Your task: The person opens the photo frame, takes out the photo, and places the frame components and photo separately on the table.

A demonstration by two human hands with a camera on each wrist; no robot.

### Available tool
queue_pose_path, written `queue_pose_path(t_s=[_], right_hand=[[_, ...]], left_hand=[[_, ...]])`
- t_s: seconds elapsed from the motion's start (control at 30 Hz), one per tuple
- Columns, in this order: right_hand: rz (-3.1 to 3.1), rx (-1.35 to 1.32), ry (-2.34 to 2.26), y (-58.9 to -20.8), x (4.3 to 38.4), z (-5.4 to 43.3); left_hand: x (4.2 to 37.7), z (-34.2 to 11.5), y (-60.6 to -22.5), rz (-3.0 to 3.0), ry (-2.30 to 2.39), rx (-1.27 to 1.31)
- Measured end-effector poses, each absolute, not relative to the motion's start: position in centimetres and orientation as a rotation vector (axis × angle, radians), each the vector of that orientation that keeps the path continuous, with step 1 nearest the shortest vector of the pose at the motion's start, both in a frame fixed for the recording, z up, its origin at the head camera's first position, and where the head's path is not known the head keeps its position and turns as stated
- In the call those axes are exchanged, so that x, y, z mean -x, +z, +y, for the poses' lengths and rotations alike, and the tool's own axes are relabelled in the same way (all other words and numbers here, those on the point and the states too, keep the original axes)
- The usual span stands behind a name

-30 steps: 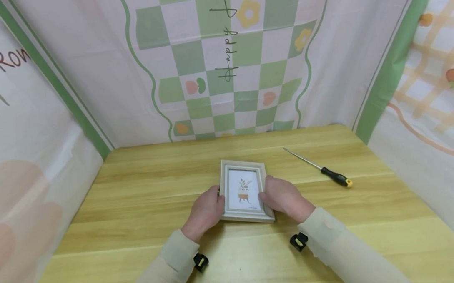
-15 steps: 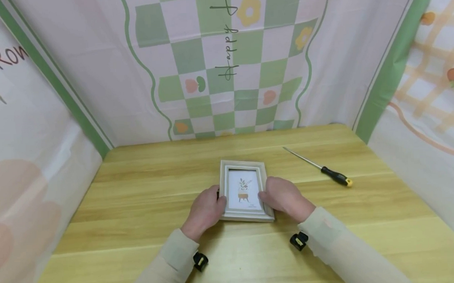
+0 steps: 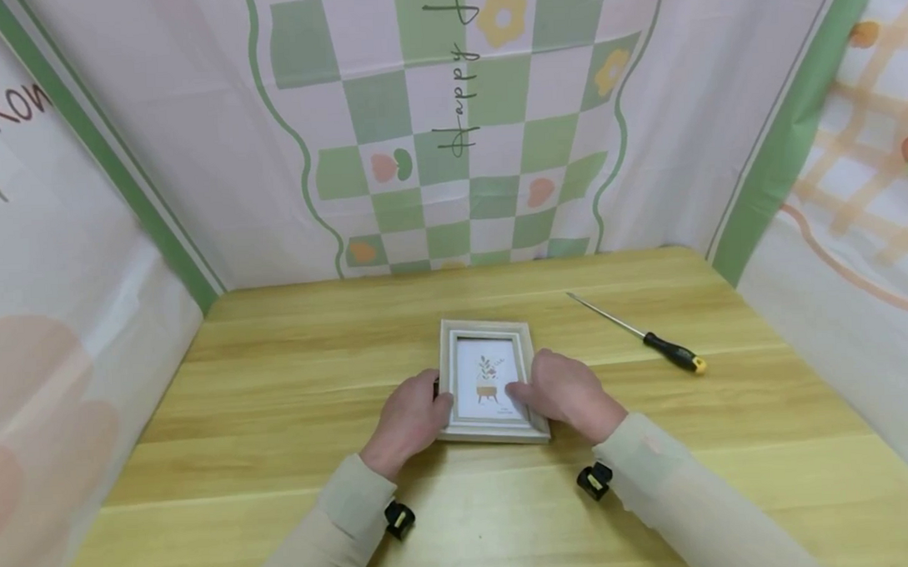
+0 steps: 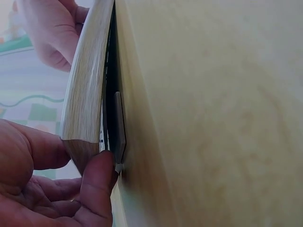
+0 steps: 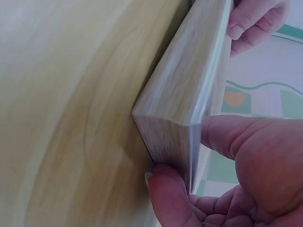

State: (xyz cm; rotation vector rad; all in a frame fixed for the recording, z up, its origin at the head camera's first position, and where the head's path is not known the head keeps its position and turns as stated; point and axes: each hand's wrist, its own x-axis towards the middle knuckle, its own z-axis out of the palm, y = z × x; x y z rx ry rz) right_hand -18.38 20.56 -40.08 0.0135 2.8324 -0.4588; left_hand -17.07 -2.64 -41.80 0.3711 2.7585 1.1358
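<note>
A pale wood-grain picture frame (image 3: 493,433) lies at the middle of the table, its plant picture (image 3: 489,374) facing up. My left hand (image 3: 408,419) grips its left side, thumb on the front border. On the other side my right hand (image 3: 570,394) holds the frame, and its thumb reaches over the border onto the picture. In the left wrist view, the frame (image 4: 85,94) is slightly raised at the near side, and a flat dark piece (image 4: 120,127) sticks out from its back. The right wrist view shows fingers curled under the frame's corner (image 5: 163,137).
A screwdriver (image 3: 670,351) with a black and yellow handle lies on the wooden table (image 3: 277,390) to the right, its tip pointing to the back left. Printed cloth (image 3: 388,111) hangs behind the table and at both sides.
My right thumb has slid a little further left over the picture. Both hands keep their hold, and the frame stays about where it was.
</note>
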Motion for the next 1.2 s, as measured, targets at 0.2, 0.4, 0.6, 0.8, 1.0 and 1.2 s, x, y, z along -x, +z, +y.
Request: queue_pose_path(t_s=[0.2, 0.4, 0.6, 0.8, 1.0, 1.2], right_hand=[[2.833, -0.049, -0.427, -40.1, 18.5, 20.2], [2.825, -0.055, -0.423, -40.0, 18.6, 20.2], [2.833, -0.055, -0.423, -40.0, 18.7, 20.2], [2.844, -0.056, -0.411, -39.5, 18.6, 20.2], [2.866, -0.023, -0.408, -38.4, 18.4, 20.4], [2.885, 0.015, -0.483, -37.0, 18.1, 20.6]], left_hand=[[17.0, -2.7, -41.8, 2.732, 1.16, -0.36], [17.1, -2.8, -41.7, 2.719, 1.18, -0.372], [17.1, -2.9, -41.8, 2.74, 1.164, -0.38], [16.9, -3.0, -41.7, 2.742, 1.17, -0.375], [16.9, -3.1, -40.9, 2.736, 1.196, -0.396], [16.9, -3.6, -39.9, 2.741, 1.209, -0.367]])
